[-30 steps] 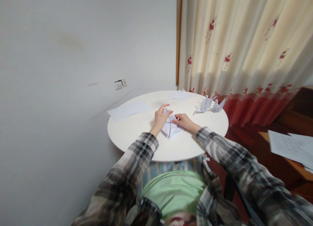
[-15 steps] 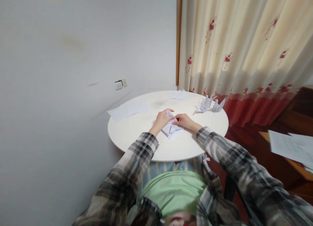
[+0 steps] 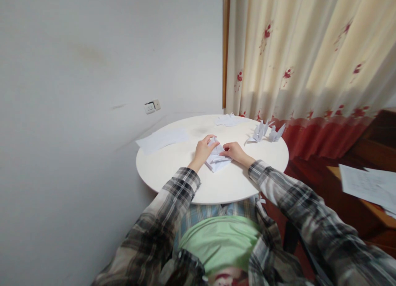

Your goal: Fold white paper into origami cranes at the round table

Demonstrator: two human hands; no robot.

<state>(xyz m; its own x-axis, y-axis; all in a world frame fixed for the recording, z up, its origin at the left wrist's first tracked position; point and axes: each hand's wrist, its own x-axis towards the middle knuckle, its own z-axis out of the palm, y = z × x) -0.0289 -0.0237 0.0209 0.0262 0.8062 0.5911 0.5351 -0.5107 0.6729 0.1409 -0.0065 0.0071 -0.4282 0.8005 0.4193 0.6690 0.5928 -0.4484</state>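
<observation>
A partly folded sheet of white paper (image 3: 217,164) lies on the round white table (image 3: 167,174) in front of me. Its near part rests flat with a pointed corner towards me, and a raised flap stands at its far side. My left hand (image 3: 204,149) grips the far left part of the paper, thumb on the face and fingers at the far edge. On the right, my right hand (image 3: 233,151) pinches the paper's right side between thumb and fingers.
Folded paper cranes (image 3: 260,132) stand at the table's right back edge. White paper sheets (image 3: 162,139) lie at the left, and folded paper pieces (image 3: 229,120) at the back. A wall with a socket (image 3: 149,108) borders the left, a curtain (image 3: 293,71) the back right. More papers (image 3: 365,183) lie at the far right.
The folded paper's middle layers have opened and shifted, with a flap now lying across towards the right hand. My left hand has moved slightly away from me; both hands keep hold.
</observation>
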